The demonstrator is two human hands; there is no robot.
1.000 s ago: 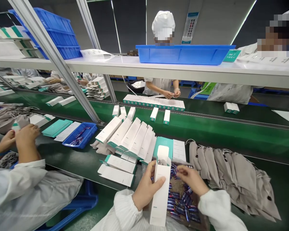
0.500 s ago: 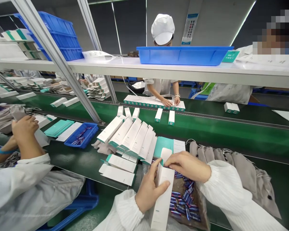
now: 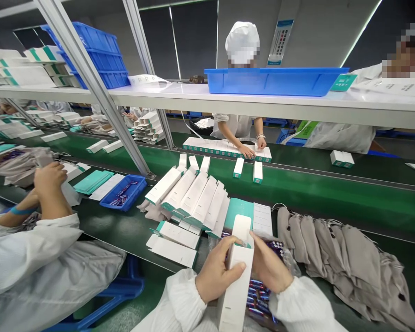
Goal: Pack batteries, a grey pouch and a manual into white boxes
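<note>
A tall white carton [image 3: 238,286] with its top flap up stands in front of me, gripped from both sides. My left hand [image 3: 217,272] wraps around its left side, thumb across the front. My right hand [image 3: 270,266] presses against its right side near the open mouth. Under my hands lies a tray of small blue and purple packets [image 3: 261,295]. Beyond the carton, several white and teal cartons [image 3: 190,198] lie fanned on the dark worktop, with two flat ones [image 3: 174,242] nearer me.
Grey cloth pouches [image 3: 339,249] are heaped at my right. A green conveyor belt [image 3: 314,189] carries small boxes [image 3: 247,168]. A co-worker's hands [image 3: 48,184] work at my left beside a small blue tray [image 3: 124,193]. A blue bin [image 3: 273,80] sits on the overhead shelf; people work across the belt.
My right hand has come back from the carton's top opening to press against its right side. The view has shifted slightly; the small boxes on the belt have moved right.
</note>
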